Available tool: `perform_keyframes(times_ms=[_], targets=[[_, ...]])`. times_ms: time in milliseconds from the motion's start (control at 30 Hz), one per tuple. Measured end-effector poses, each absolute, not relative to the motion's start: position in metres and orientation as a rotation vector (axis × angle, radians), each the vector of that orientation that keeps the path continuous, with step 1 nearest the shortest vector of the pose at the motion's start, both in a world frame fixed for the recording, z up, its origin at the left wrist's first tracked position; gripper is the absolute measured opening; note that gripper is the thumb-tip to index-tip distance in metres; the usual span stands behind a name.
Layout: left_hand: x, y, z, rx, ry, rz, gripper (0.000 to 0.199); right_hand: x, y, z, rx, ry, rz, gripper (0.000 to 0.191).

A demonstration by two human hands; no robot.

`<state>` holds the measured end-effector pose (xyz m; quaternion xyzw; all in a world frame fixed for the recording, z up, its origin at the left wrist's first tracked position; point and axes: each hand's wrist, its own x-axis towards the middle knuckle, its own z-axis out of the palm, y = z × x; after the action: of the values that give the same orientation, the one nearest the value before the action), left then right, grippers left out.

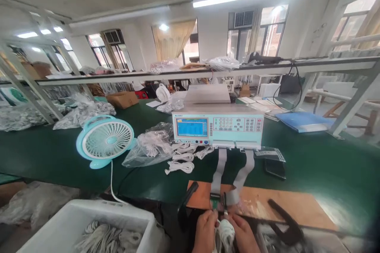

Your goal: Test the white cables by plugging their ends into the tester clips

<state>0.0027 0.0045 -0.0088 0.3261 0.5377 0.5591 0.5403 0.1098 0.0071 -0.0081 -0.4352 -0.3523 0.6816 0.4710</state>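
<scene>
My left hand [206, 230] and my right hand [241, 231] are together at the front edge of the bench, fingers pinched. Between them hangs a coiled white cable [227, 231]. My left fingers grip one end of it at a small green circuit board [215, 203]; the right fingers grip the other end by a second connector. Whether the plugs sit in the sockets cannot be made out. Two grey ribbon cables [219, 172] run from these connectors up to a bench tester [234, 129] with a lit blue screen. Under the connectors lies an orange-brown board [285, 205].
Black clamps [286, 223] hold the board at both ends. Coiled white cables [181, 166] lie before the tester, beside a plastic bag [148, 146] and a light-blue fan [105, 141]. A white bin [142, 214] of cables stands front left. A phone [274, 168] lies right.
</scene>
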Motion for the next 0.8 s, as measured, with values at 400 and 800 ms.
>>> perform_keyframes(times_ms=[400, 800], targets=[[0.011, -0.032, -0.017, 0.166, 0.963, 1.065, 0.039, 0.235, -0.025, 0.025, -1.638, -2.057, 0.704, 0.008], [0.027, -0.029, -0.034, -0.024, 0.848, 0.97, 0.032, 0.146, -0.054, 0.039, -0.413, -2.582, 0.461, 0.014]])
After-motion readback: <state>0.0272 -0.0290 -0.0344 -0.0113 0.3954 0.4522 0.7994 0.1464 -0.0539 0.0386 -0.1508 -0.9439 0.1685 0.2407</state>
